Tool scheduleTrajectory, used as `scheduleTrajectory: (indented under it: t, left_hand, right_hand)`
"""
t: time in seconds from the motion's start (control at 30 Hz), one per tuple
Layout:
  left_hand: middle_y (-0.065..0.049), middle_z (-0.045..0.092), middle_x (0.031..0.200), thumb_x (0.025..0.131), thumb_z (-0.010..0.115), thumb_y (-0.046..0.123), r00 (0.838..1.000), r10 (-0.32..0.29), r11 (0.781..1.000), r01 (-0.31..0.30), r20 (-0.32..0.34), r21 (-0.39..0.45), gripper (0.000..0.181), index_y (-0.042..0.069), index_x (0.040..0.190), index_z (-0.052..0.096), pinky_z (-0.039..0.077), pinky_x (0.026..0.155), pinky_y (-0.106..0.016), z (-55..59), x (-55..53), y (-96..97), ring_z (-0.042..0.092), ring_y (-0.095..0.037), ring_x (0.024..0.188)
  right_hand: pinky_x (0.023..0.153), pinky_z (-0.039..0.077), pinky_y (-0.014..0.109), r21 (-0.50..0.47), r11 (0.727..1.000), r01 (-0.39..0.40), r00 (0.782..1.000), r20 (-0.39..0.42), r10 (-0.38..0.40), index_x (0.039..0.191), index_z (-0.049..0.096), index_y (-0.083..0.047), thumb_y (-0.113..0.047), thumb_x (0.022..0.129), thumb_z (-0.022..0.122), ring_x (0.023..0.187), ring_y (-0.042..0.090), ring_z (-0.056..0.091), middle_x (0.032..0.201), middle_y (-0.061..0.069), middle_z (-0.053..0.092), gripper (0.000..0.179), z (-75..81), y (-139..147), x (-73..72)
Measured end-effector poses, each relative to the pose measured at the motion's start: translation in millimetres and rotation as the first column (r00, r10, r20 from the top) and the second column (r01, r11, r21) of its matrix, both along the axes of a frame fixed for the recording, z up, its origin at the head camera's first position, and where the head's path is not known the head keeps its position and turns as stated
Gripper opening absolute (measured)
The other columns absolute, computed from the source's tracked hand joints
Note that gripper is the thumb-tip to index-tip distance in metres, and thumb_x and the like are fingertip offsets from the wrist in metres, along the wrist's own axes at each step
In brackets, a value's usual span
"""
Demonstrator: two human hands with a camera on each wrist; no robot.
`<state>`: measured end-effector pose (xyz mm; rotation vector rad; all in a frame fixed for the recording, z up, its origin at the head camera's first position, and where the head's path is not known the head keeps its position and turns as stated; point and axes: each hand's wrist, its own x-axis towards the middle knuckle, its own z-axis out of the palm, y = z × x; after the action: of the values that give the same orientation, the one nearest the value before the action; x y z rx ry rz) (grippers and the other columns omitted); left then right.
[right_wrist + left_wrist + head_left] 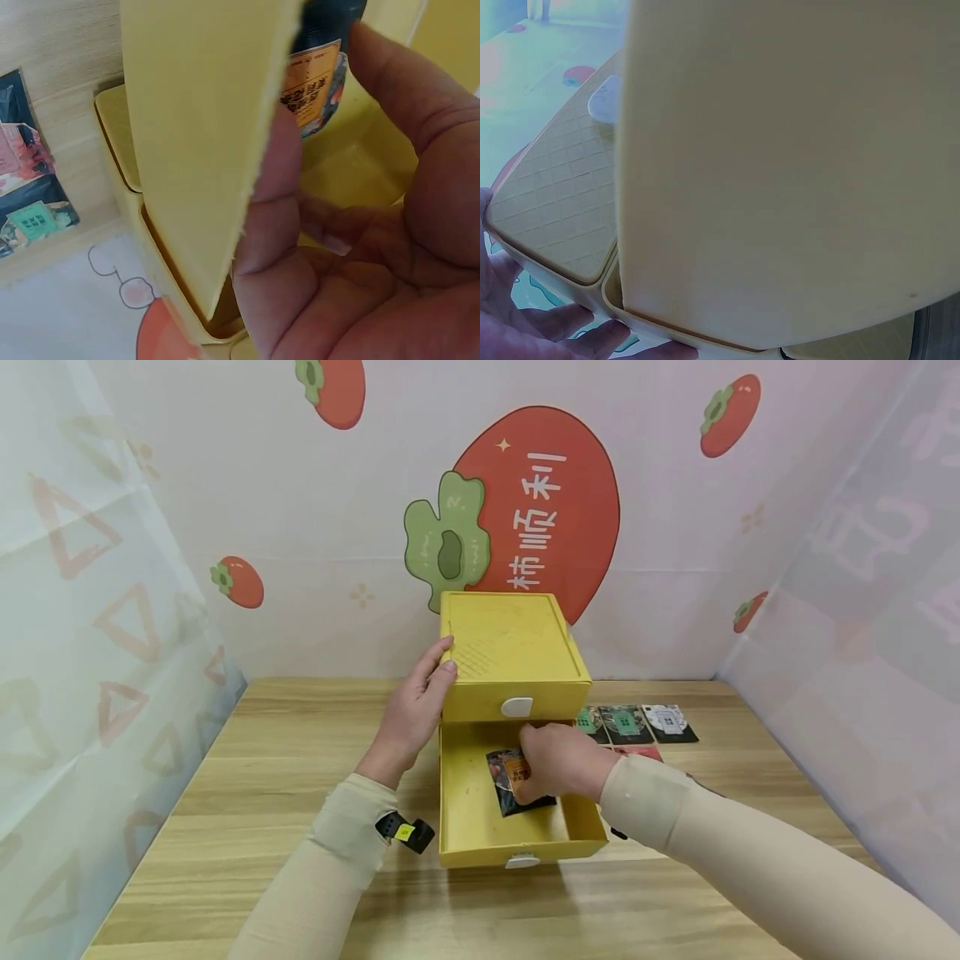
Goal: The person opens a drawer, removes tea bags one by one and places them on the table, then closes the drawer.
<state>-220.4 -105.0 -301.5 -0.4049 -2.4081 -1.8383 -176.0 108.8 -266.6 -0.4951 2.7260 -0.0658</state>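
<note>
A yellow two-drawer storage box (517,639) stands on the table with its lower drawer (476,822) pulled out. Inside that drawer is a dark sachet with an orange label (504,781). My right hand (562,764) reaches into the drawer and pinches the sachet between thumb and fingers. In the right wrist view, the sachet (315,82) shows between thumb and index finger, partly hidden by the drawer wall. My left hand (416,714) rests against the box's left side, fingers extended. The left wrist view shows those fingers (600,341) spread along the box.
Right of the box, several sachets (626,724) lie on the wooden table (300,777), one of them reddish (639,752) and partly hidden by my right arm. The upper drawer, with its white handle (517,707), is closed. A patterned cloth wall (337,510) stands behind.
</note>
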Motion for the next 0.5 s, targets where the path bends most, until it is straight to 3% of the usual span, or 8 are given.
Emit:
scheduleTrajectory:
  t: [0.23, 0.5]
  left_hand:
    - [0.002, 0.040, 0.165, 0.110, 0.041, 0.054, 1.000, -0.006, 1.000, 0.006, 0.001, 0.006, 0.053, 0.038, 0.161, 0.038, 0.036, 0.121, -0.053, -0.6, -0.7, 0.0, 0.038, -0.020, 0.152]
    - [0.002, 0.041, 0.164, 0.110, 0.041, 0.054, 1.000, 0.000, 1.000, 0.000, -0.002, 0.006, 0.053, 0.039, 0.161, 0.039, 0.035, 0.121, -0.053, -0.6, -1.1, 0.0, 0.038, -0.020, 0.152]
  right_hand:
    - [0.091, 0.056, 0.043, -0.009, 0.999, -0.040, 0.999, 0.014, 0.040, 0.125, 0.062, -0.008, -0.031, 0.074, 0.096, 0.094, 0.024, 0.063, 0.099, 0.005, 0.070, 0.065, -4.4, 1.0, -1.3]
    - [0.090, 0.056, 0.044, 0.023, 0.998, -0.066, 0.998, -0.017, 0.066, 0.122, 0.063, -0.007, -0.030, 0.074, 0.096, 0.092, 0.026, 0.064, 0.095, 0.006, 0.069, 0.063, -6.3, 1.0, 0.0]
